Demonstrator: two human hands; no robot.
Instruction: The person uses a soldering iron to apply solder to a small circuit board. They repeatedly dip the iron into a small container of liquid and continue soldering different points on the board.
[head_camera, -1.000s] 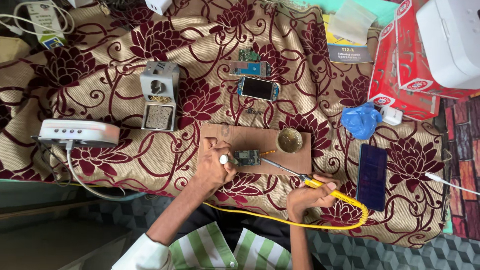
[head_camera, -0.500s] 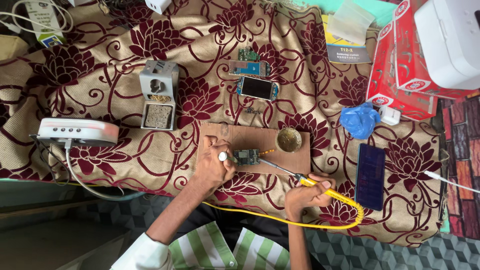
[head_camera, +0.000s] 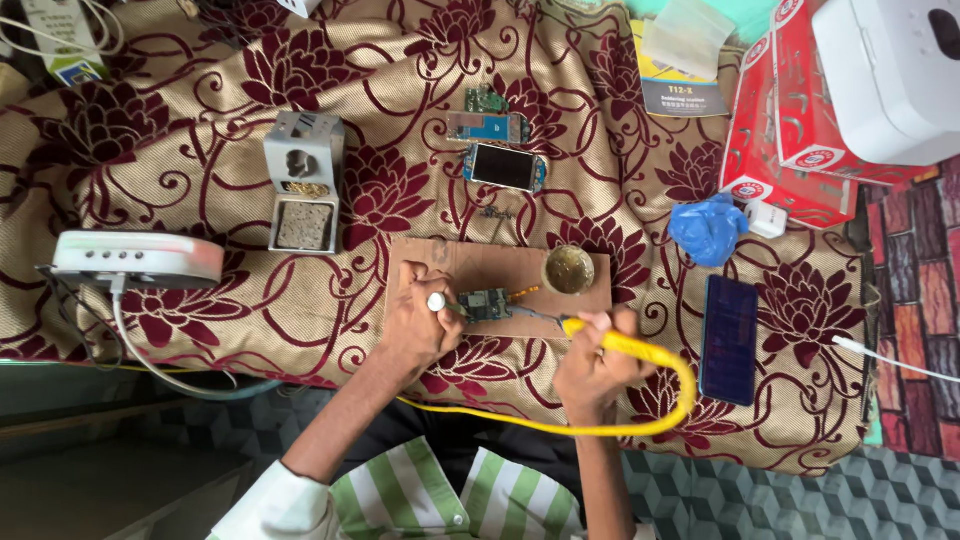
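A small green circuit board (head_camera: 487, 304) lies on a brown cardboard sheet (head_camera: 480, 265). My left hand (head_camera: 420, 318), with a ring on one finger, rests at the board's left edge and pins it down. My right hand (head_camera: 592, 362) grips a soldering iron (head_camera: 560, 322) with a yellow handle and yellow cable (head_camera: 640, 420). The iron's metal tip reaches the board's right side. A small round tin of flux (head_camera: 569, 270) sits on the cardboard behind the iron.
A soldering iron stand with sponge (head_camera: 303, 185) and a white station box (head_camera: 135, 259) sit left. Phone parts (head_camera: 503, 165) lie further back. A dark blue phone (head_camera: 730, 338), blue cloth (head_camera: 707, 228) and red boxes (head_camera: 790, 110) are at the right.
My right hand has drawn closer to the board, bringing the iron's tip onto it. The left hand stays put.
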